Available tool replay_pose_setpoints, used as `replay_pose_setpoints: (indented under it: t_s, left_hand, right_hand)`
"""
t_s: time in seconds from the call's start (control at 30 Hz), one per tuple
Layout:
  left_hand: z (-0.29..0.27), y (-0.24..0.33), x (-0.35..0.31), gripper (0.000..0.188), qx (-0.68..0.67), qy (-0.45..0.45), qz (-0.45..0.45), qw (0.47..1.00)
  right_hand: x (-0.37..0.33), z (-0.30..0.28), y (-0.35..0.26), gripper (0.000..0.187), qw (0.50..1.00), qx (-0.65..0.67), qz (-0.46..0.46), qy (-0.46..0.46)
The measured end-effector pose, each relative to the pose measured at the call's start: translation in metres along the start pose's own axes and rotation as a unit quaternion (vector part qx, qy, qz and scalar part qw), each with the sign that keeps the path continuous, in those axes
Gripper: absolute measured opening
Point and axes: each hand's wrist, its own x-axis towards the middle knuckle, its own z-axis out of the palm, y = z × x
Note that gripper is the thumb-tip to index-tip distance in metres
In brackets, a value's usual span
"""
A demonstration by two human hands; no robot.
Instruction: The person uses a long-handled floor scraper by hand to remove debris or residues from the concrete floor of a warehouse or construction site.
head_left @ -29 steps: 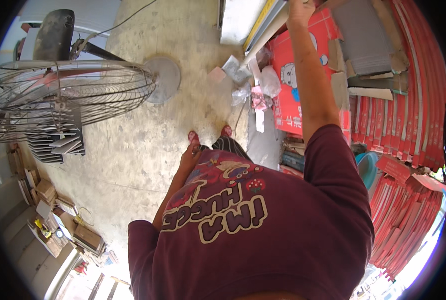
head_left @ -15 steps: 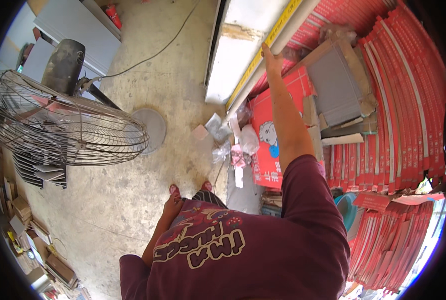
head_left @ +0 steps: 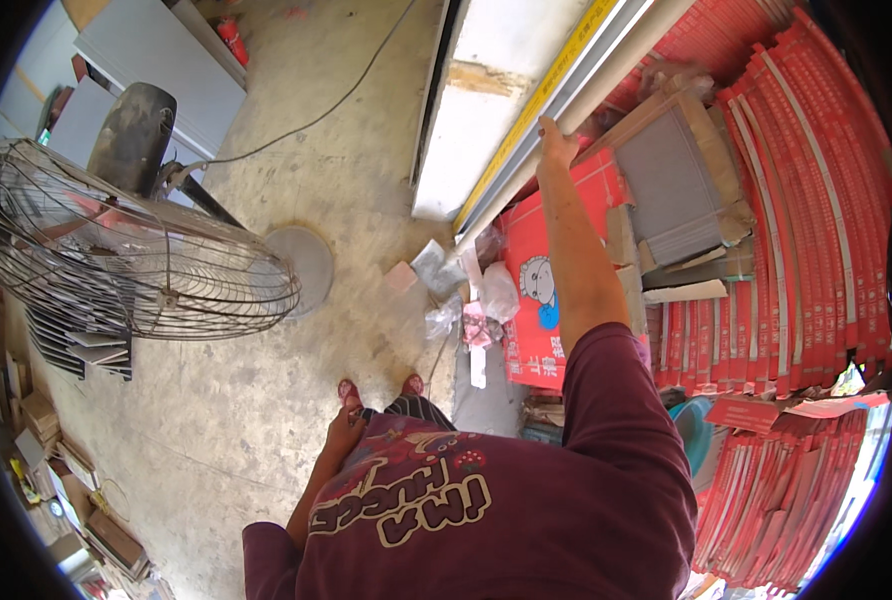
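My right hand reaches far forward, its fingers closed round a long beige pole. The pole leans among tall upright lengths. Beside it stand a silver-grey strip, a yellow printed strip and a wide white panel with a brown worn patch. The pole's lower end comes down near some plastic wrap on the floor. My left hand hangs low at my waist, in front of my shirt, apart from these things. Its fingers are too small and partly hidden to read.
A wire-caged standing fan with a round base stands on the left; its cable crosses the floor. Red cartons are stacked on the right, beside a grey tile. Crumpled plastic lies near a red box.
The beige pole has shifted right, away from the yellow strip, and the silver-grey strip now shows between them. My right hand has moved slightly right and nearer with it.
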Motion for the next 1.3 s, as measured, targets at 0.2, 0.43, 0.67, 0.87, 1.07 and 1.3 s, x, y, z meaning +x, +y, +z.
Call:
replay_pose_setpoints:
  t_s: [0.2,0.43,0.67,0.87,1.07,1.3]
  left_hand:
    - [0.001,-0.005,-0.005,0.042,-0.014,-0.017,-0.021,1.0]
    - [0.0,-0.015,-0.006,0.042,-0.009,-0.016,-0.061,0.998]
    - [-0.004,-0.011,-0.008,0.043,0.005,-0.009,-0.05,0.999]
    - [-0.007,-0.01,-0.017,0.046,-0.005,0.0,-0.082,0.997]
    - [-0.005,-0.011,-0.02,0.04,-0.016,0.003,-0.067,0.998]
    - [0.004,-0.033,-0.045,0.045,-0.002,0.037,-0.1,0.994]
  right_hand:
    - [0.007,0.02,0.007,0.026,0.996,0.065,-0.057,-0.006]
    - [0.016,0.03,0.007,0.029,0.996,0.027,-0.023,-0.077]
    - [0.067,0.032,0.031,0.044,0.992,-0.099,-0.06,-0.047]
    - [0.05,0.018,0.022,0.043,0.982,-0.113,0.06,-0.141]
    - [0.029,0.001,0.007,0.042,0.97,-0.116,0.065,-0.205]
    - [0.026,0.002,0.048,0.037,0.968,-0.125,0.104,-0.192]
